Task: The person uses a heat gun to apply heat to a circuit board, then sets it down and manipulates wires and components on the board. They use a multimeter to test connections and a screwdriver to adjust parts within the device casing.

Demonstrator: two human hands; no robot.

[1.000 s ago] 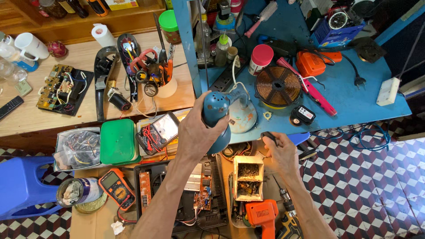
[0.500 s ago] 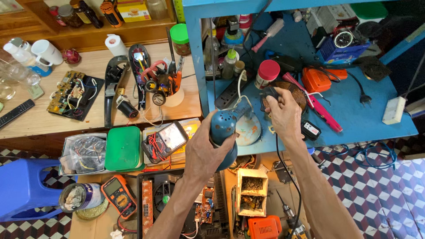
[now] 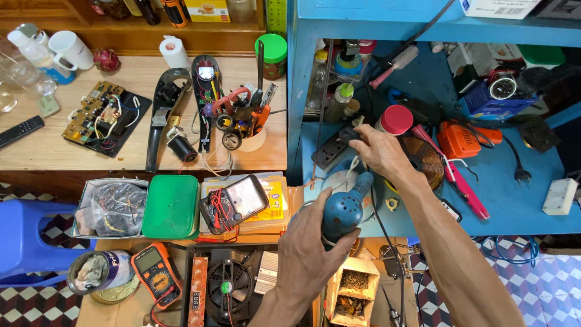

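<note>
Clutter is covering both surfaces: on the wooden table [image 3: 54,151] at far left a white mug [image 3: 69,49] is standing near a circuit board [image 3: 101,118], and further right a tub of pliers [image 3: 245,124] is sitting by the table's edge. Below it, a green box [image 3: 171,206] is lying just beside an analogue meter [image 3: 235,203], with an orange multimeter [image 3: 156,272] and a black fan [image 3: 227,290] lower down. Left hand [image 3: 311,254] is rising from the bottom edge, its grip wrapping round the base of a blue round-headed tool [image 3: 344,209], fingers pressing closed on it; the tool is hovering over the front edge of the blue table [image 3: 514,206]. Right hand [image 3: 381,151] is reaching up past it, fingers pinching a plug at a grey power strip [image 3: 334,148] on the blue table, touching it. Right of that hand a red-capped can [image 3: 394,119], a copper coil [image 3: 426,160] and an orange case [image 3: 460,139] are lying close together.
</note>
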